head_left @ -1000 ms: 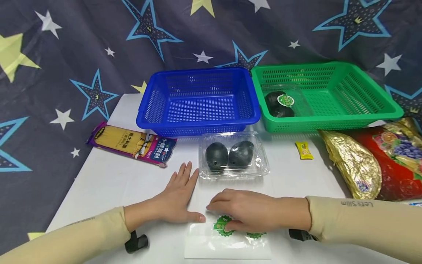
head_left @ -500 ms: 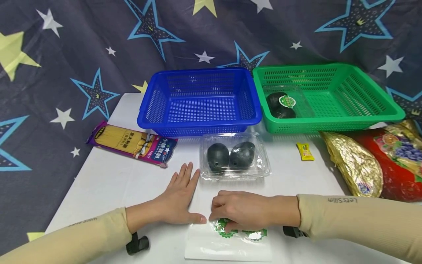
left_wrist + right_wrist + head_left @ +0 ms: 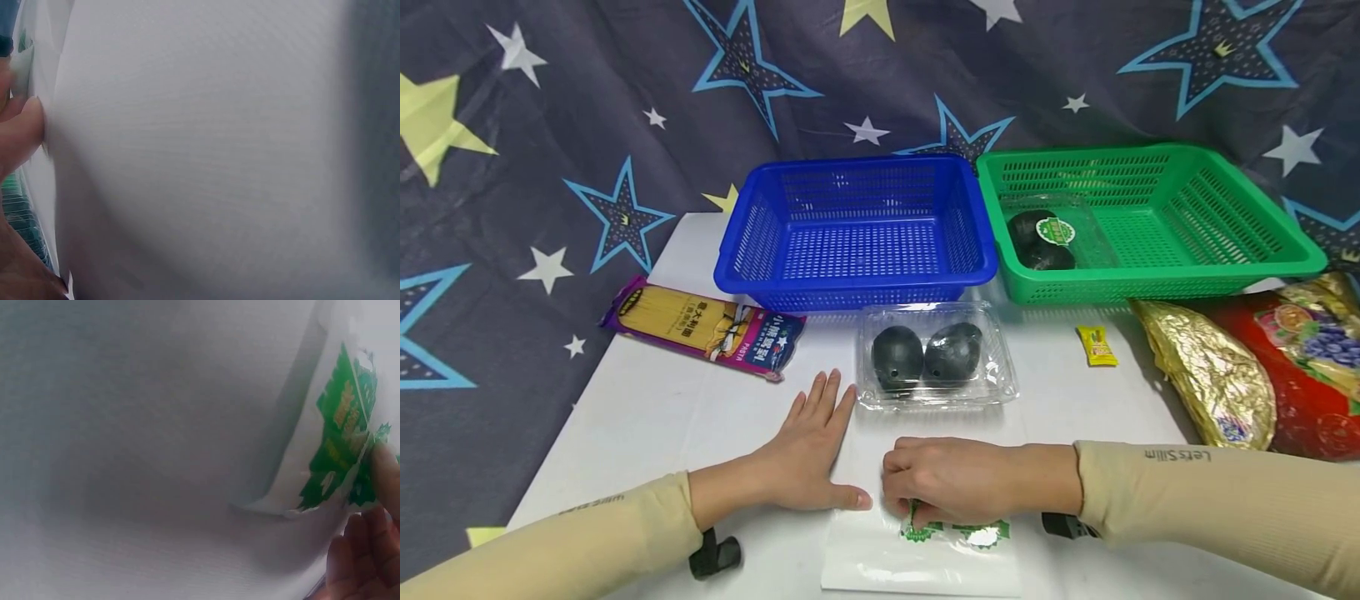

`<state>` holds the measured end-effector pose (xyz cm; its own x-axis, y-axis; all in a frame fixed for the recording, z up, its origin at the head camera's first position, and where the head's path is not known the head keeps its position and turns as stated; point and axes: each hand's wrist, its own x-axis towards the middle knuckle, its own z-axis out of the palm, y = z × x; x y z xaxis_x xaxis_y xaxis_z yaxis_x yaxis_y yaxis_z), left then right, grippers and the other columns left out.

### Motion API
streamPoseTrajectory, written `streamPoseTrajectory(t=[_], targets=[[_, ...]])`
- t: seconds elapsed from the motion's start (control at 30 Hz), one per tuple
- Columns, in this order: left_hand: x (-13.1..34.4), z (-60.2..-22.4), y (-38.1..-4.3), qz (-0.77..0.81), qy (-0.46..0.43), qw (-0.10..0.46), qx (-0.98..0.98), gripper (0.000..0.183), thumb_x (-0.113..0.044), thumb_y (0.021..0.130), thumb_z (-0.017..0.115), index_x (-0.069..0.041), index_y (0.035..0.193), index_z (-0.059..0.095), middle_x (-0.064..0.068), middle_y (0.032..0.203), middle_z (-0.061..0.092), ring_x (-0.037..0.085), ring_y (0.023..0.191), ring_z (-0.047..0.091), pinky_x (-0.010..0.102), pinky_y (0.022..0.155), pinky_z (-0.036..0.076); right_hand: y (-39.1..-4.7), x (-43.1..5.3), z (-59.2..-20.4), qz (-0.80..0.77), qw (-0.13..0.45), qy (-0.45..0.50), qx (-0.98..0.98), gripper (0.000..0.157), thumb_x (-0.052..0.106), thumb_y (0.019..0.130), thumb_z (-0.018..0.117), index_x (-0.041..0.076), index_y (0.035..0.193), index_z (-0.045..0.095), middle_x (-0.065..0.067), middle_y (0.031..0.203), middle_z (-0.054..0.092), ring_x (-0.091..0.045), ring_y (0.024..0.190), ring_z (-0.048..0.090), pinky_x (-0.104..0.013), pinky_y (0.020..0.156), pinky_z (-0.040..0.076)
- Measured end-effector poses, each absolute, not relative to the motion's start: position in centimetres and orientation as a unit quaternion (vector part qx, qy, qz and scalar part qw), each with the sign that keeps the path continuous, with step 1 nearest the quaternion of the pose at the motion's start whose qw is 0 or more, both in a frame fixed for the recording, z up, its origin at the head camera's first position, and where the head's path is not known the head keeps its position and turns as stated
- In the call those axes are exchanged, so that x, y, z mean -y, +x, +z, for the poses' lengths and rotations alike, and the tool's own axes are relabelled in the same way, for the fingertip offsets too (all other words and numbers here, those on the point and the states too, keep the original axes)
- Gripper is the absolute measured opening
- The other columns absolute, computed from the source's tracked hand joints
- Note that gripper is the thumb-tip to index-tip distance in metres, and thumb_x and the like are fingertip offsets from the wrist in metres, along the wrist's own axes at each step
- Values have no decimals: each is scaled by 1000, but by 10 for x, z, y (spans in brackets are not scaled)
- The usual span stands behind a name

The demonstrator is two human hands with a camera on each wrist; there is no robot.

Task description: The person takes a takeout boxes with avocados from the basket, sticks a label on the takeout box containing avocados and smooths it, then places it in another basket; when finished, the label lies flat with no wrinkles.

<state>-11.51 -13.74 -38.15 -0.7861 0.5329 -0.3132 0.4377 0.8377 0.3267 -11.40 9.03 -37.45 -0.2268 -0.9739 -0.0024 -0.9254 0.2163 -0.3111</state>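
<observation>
My left hand [image 3: 805, 458] lies flat on the white table, fingers spread, its thumb by the upper left of a glossy white sticker sheet [image 3: 917, 571]. With curled fingers, my right hand [image 3: 951, 479] pinches a green round sticker [image 3: 919, 532] at the top of that sheet. The right wrist view has the green sticker [image 3: 337, 431] creased beside the thumb, the sheet's edge raised off the table. A second green sticker [image 3: 983, 534] shows to its right. Just beyond the hands stands a clear plastic clamshell box [image 3: 936, 396] holding two dark avocado-like fruits [image 3: 897, 357].
At the back stand a blue basket [image 3: 853, 287] and a green basket [image 3: 1157, 283]; a labelled fruit box [image 3: 1054, 232] lies in the green one. A pasta packet [image 3: 700, 327] is at left. To the right are a small yellow packet [image 3: 1097, 345] and a red-gold bag [image 3: 1300, 375].
My right hand's fingers have curled in and shifted slightly right, and now pinch the sticker at the top of the sheet. The left hand stays in place.
</observation>
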Motion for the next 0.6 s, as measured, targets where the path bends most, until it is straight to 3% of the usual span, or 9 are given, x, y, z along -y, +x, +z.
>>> streamPoseTrajectory(t=[0.17, 0.27, 0.37, 0.6], targets=[[137, -382, -115, 119, 259, 200, -938, 120, -64, 72, 70, -1, 152, 7, 22, 157, -10, 35, 143, -13, 54, 114, 1, -115, -90, -373, -135, 133, -609, -770, 17, 23, 84, 74, 20, 97, 64, 14, 94, 58, 2, 88, 50, -8, 79, 41], [137, -382, -115, 119, 259, 199, -937, 120, -65, 72, 70, -2, 152, 7, 22, 157, -10, 35, 143, -13, 54, 114, 1, -118, -88, -373, -134, 138, -615, -765, 14, 26, 81, 76, 23, 86, 63, 16, 89, 56, 3, 82, 47, -6, 75, 39], [138, -383, -115, 120, 261, 198, -937, 121, -66, 72, 69, -2, 152, 7, 22, 157, -10, 35, 143, -13, 54, 114, 1, -121, -88, -371, -137, 157, -612, -763, 21, 26, 78, 78, 24, 77, 57, 18, 82, 51, 4, 78, 43, -5, 71, 36], [139, -385, -115, 120, 262, 193, -938, 122, -67, 71, 69, -2, 153, 7, 22, 157, -11, 34, 143, -13, 53, 115, 1, -127, -86, -360, -151, 243, -582, -762, 23, 14, 81, 75, 24, 76, 54, 20, 74, 47, 4, 76, 46, -8, 70, 40]])
